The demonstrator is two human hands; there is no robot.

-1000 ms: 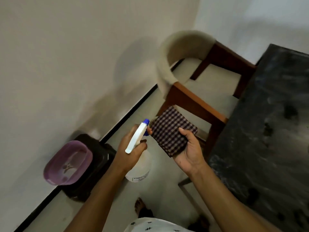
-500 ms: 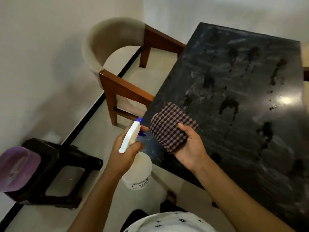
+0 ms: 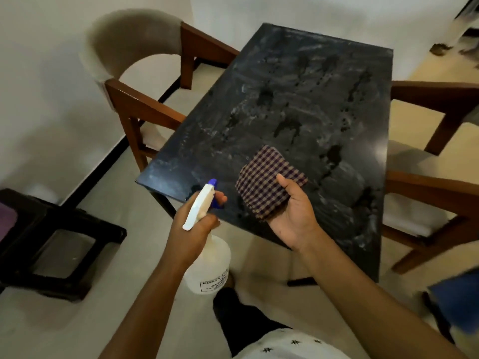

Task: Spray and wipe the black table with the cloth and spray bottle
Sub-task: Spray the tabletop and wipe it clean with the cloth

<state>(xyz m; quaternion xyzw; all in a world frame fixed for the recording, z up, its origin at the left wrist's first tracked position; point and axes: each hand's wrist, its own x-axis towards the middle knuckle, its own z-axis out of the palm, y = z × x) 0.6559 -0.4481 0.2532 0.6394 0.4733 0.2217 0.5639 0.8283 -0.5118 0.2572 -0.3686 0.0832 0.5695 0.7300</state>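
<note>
the folded checked cloth (image 3: 267,182) is held in the right hand (image 3: 293,216), whose grip is clamped on it: the thumb is laid across the top and the fingers are tucked beneath. it is held over the near part of the black desk (image 3: 298,99), just inside the near edge; whether it touches the surface cannot be told. just beside it, to the left, the spray bottle (image 3: 207,265) is held by the left hand (image 3: 191,229), the grip being wrapped round the neck with one finger laid by the blue trigger. the white spray head and blue nozzle are pointed towards the desk's near left corner, while the pale, labelled body hangs over the floor (image 3: 64,327). the desk top is marked with whitish smears and darker wet patches. a chair with a curved beige back (image 3: 134,40) is set against the desk's left side, and a wooden-armed chair (image 3: 427,187) against its right side. a black stool (image 3: 51,229) is seen on the floor by the wall, well apart from the desk. a blurred blue object (image 3: 456,304) is seen at the lower right.
</note>
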